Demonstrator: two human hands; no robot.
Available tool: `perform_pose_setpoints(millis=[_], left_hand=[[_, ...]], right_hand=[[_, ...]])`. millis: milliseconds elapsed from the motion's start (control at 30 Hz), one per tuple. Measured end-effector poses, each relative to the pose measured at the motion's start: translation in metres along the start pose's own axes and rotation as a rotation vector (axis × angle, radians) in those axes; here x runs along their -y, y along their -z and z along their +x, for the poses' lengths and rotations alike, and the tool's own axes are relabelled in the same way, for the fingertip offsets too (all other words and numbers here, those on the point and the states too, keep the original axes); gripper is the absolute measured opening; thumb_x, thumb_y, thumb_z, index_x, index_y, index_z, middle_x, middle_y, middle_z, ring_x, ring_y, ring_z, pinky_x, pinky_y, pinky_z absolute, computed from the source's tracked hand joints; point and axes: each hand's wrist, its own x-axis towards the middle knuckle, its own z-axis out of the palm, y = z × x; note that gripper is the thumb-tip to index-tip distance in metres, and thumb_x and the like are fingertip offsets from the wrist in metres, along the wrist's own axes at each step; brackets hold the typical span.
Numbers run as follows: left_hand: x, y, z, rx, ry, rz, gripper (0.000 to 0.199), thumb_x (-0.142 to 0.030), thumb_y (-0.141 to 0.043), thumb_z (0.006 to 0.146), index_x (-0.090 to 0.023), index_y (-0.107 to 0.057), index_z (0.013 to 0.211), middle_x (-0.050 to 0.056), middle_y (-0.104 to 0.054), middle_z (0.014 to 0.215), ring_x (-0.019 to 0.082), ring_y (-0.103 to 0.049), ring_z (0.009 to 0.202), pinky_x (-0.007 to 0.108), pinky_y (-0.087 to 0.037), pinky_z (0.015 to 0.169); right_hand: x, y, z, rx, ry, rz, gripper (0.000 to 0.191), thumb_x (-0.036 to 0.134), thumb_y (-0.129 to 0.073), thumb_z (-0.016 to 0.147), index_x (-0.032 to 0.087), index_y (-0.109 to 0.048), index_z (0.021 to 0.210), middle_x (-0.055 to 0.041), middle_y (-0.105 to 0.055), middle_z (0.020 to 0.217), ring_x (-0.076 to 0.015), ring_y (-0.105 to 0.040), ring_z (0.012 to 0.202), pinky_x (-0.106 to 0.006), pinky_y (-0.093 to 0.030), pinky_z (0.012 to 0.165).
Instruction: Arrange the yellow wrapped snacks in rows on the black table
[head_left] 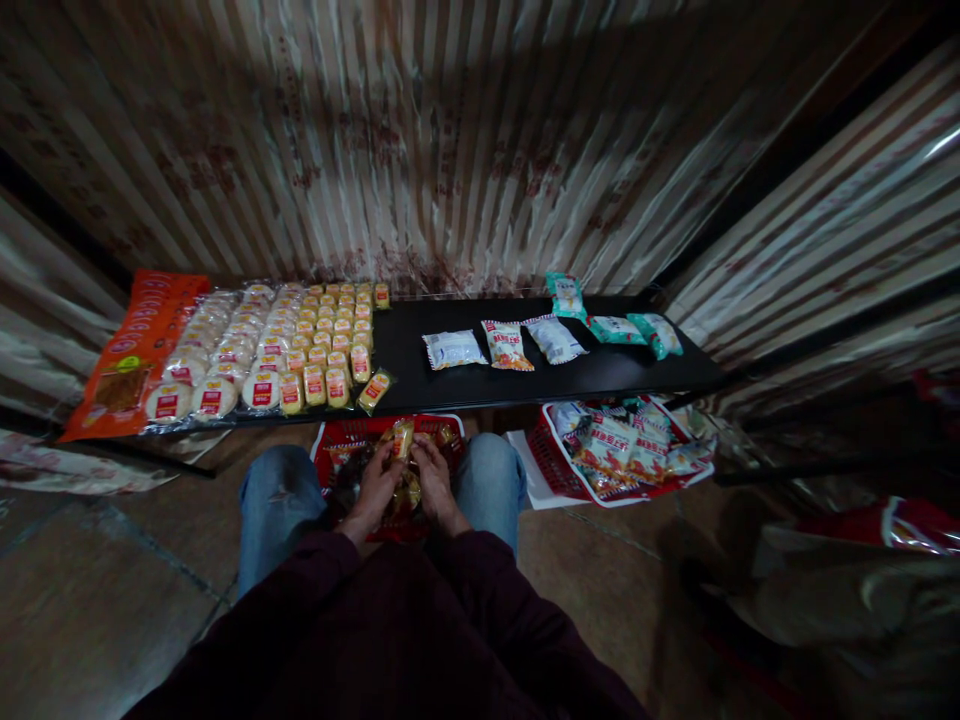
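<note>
Both hands meet above a red basket (321, 455) between my knees. A small yellow wrapped snack (403, 437) stands upright between my fingers. My left hand (376, 488) pinches it from one side, and my right hand (435, 480) closes on its other side. Below, partly hidden by the hands, more gold wrapped pieces (411, 490) lie in the basket. On the black shelf just ahead are rows of similar yellow packaged snacks (315, 385); one loose yellow piece (376, 390) lies tilted at the front edge.
Left on the black shelf (465, 388) are round white packaged crackers (214, 397) and an orange bag (124, 365). White pouches (508, 345) and green pouches (616, 330) lie farther right. A second red basket (551, 455) holds several pouches. Striped curtain (450, 150) hangs behind.
</note>
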Motion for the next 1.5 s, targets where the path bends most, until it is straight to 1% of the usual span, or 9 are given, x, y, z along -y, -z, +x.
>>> perform_pose_setpoints(millis=[100,167,267,367,600,900,1233,1400,1500], left_hand=[[-0.004,-0.001,-0.001,-0.039,0.073,-0.061,0.035,-0.022,-0.066,0.066,-0.018,-0.065,0.101,0.009,-0.065,0.11,0.019,-0.062,0.09,0.025,-0.048,0.065],[-0.005,-0.001,-0.001,-0.014,0.119,-0.135,0.032,-0.024,-0.065,0.065,-0.016,-0.065,0.096,0.009,-0.066,0.107,0.018,-0.062,0.086,0.024,-0.048,0.064],[-0.005,0.0,-0.002,0.026,0.159,-0.224,0.031,-0.024,-0.064,0.062,-0.015,-0.064,0.092,0.007,-0.068,0.095,0.015,-0.063,0.075,0.024,-0.048,0.061],[-0.005,0.001,-0.004,0.024,0.187,-0.288,0.029,-0.023,-0.062,0.063,-0.014,-0.062,0.091,0.005,-0.068,0.082,0.013,-0.061,0.065,0.024,-0.048,0.058],[-0.013,-0.003,-0.008,0.003,0.272,-0.357,0.018,-0.022,-0.055,0.071,-0.014,-0.06,0.086,0.004,-0.066,0.071,0.014,-0.062,0.061,0.024,-0.047,0.057],[-0.027,-0.008,-0.006,0.015,0.367,-0.53,0.01,-0.013,-0.047,0.078,-0.012,-0.057,0.078,0.004,-0.062,0.059,0.014,-0.059,0.051,0.025,-0.047,0.053],[-0.032,-0.012,-0.004,0.059,0.466,-0.577,0.016,-0.008,-0.043,0.077,-0.013,-0.057,0.072,0.003,-0.06,0.056,0.011,-0.057,0.047,0.02,-0.044,0.05],[-0.03,-0.01,-0.001,0.076,0.493,-0.598,0.015,-0.01,-0.044,0.079,-0.012,-0.059,0.078,0.004,-0.061,0.06,0.009,-0.056,0.048,0.018,-0.043,0.046],[-0.029,-0.01,0.0,0.091,0.494,-0.615,0.015,-0.01,-0.044,0.08,-0.012,-0.059,0.082,0.004,-0.062,0.065,0.009,-0.057,0.05,0.017,-0.044,0.046]], right_hand=[[-0.002,0.002,0.002,0.049,0.01,0.038,0.034,0.04,-0.068,0.065,0.021,-0.071,0.094,-0.0047,-0.071,0.1,-0.0197,-0.064,0.092,-0.033,-0.048,0.086],[-0.003,0.002,0.002,0.053,0.019,0.05,0.034,0.036,-0.068,0.065,0.021,-0.07,0.095,-0.0048,-0.071,0.1,-0.0196,-0.064,0.092,-0.034,-0.048,0.088],[-0.003,0.002,0.003,0.016,0.022,0.016,0.033,0.03,-0.068,0.062,0.021,-0.07,0.093,-0.0046,-0.071,0.098,-0.0194,-0.064,0.091,-0.033,-0.048,0.087],[-0.003,0.001,0.003,0.008,0.016,-0.012,0.031,0.028,-0.068,0.061,0.02,-0.069,0.091,-0.0044,-0.071,0.098,-0.0187,-0.064,0.089,-0.033,-0.048,0.084],[-0.007,0.007,0.003,0.022,0.043,-0.004,0.033,0.036,-0.071,0.062,0.02,-0.068,0.091,-0.0046,-0.071,0.096,-0.0182,-0.063,0.086,-0.031,-0.049,0.08],[0.007,0.004,0.0,0.005,0.069,-0.014,0.029,0.034,-0.068,0.066,0.021,-0.069,0.092,-0.0039,-0.071,0.095,-0.0185,-0.064,0.084,-0.031,-0.051,0.077],[0.022,0.0,-0.003,0.034,0.085,-0.021,0.027,0.036,-0.068,0.07,0.021,-0.068,0.093,-0.003,-0.071,0.091,-0.0175,-0.064,0.08,-0.029,-0.052,0.073],[0.021,-0.003,-0.004,0.023,0.059,-0.019,0.024,0.034,-0.066,0.07,0.021,-0.068,0.09,-0.0023,-0.07,0.088,-0.0164,-0.062,0.072,-0.027,-0.05,0.063],[0.018,-0.002,-0.003,0.014,0.093,-0.043,0.024,0.034,-0.063,0.071,0.021,-0.068,0.091,-0.0026,-0.07,0.09,-0.0157,-0.061,0.072,-0.027,-0.05,0.064]])
